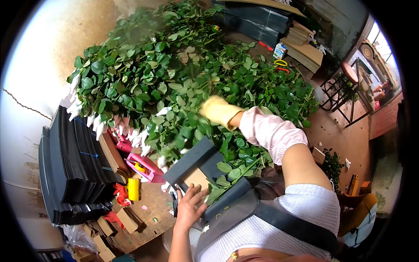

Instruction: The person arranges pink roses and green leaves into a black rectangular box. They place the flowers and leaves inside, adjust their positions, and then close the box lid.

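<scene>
So the leafy rose stems (144,83) are heaped all over the desk (150,214), with white-covered tips (99,124) poking out along the left side of the pile. Close in front of the person there's a dark corrugated wrapper (190,159), opened up, with a tan cardboard pad (195,178) and a leafy sprig (238,172) lying in it.

Left hand (190,205) is bare and resting at the wrapper's left end, right by the pad. That grip is loose, fingers a bit apart, not clamped on anything I can see. Right hand (219,112) has a yellow glove on and is out over the foliage, but it's motion-blurred, so can't tell if that grip is apart or closed on a stem.

Left of the wrapper: pink holder (152,174), yellow roll (133,189), then a big stack of dark corrugated sheets (74,166). Yellow-handled scissors (280,63) are at the pile's far right.
</scene>
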`<state>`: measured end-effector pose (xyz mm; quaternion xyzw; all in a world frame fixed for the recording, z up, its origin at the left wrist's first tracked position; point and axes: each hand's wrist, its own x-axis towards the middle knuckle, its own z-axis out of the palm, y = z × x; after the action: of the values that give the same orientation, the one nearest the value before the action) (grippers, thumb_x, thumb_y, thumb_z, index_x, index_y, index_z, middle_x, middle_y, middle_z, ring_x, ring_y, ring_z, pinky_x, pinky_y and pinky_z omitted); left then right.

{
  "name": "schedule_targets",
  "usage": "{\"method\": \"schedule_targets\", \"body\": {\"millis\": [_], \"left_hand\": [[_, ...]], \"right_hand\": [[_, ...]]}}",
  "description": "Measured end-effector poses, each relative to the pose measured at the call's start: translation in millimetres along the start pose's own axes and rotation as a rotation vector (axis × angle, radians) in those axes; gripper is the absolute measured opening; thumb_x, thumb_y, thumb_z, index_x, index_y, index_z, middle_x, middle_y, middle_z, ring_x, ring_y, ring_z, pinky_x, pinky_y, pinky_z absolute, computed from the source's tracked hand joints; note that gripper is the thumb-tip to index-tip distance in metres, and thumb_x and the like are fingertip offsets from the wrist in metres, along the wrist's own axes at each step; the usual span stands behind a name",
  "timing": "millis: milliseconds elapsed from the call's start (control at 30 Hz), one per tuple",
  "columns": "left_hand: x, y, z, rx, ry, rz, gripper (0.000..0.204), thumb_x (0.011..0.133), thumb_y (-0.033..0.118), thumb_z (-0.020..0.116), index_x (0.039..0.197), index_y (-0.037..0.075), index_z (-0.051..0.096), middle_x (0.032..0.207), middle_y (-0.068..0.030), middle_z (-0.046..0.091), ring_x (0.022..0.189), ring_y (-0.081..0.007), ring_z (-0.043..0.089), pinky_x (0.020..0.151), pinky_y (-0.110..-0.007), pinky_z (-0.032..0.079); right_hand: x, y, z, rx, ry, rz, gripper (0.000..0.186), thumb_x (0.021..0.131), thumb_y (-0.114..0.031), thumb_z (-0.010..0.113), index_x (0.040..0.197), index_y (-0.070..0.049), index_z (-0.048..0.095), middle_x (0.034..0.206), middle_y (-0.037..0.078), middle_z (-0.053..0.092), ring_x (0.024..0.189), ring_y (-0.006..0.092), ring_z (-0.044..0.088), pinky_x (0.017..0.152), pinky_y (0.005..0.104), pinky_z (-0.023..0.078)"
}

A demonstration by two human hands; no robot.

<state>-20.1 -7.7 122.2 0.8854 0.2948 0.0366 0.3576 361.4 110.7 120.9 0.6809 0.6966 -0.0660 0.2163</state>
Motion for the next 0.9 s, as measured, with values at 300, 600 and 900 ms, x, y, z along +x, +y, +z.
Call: {"method": "schedule_targets", "body": {"millis": [300, 600, 900], "left_hand": [[-6, -32, 24, -0.124, 0.055, -0.029, 0.055, 0.072, 0.017, 0.088, 0.124, 0.012, 0.071, 0.141, -0.0088, 0.064, 0.143, -0.0302, 0.050, 0.126, -0.057, 0.017], [4, -25, 23, -0.135, 0.195, -0.060, 0.110, 0.063, 0.039, 0.097, 0.154, 0.008, 0.044, 0.135, -0.0147, 0.069, 0.133, -0.0273, 0.061, 0.127, -0.058, 0.015], [-5, -13, 20, -0.062, 0.196, 0.005, 0.065, 0.075, 0.039, 0.087, 0.134, 0.020, 0.069, 0.132, -0.0053, 0.071, 0.140, -0.0288, 0.054, 0.122, -0.066, 0.019]], "right_hand": [[-181, 39, -64, 0.538, 1.019, -0.712, 0.050, 0.075, 0.013, 0.061, 0.117, -0.013, 0.069, 0.089, 0.009, 0.073, 0.068, 0.0343, 0.069, 0.052, 0.0403, 0.052], [-252, 60, 25, 0.320, 0.230, -0.242, 0.042, 0.073, 0.000, 0.067, 0.112, -0.014, 0.075, 0.091, 0.017, 0.071, 0.089, 0.0385, 0.070, 0.077, 0.0487, 0.057], [-216, 54, 88, 0.453, 0.035, -0.200, 0.030, 0.081, -0.011, 0.069, 0.110, -0.016, 0.077, 0.104, 0.016, 0.074, 0.098, 0.0383, 0.070, 0.084, 0.0467, 0.057]]}}
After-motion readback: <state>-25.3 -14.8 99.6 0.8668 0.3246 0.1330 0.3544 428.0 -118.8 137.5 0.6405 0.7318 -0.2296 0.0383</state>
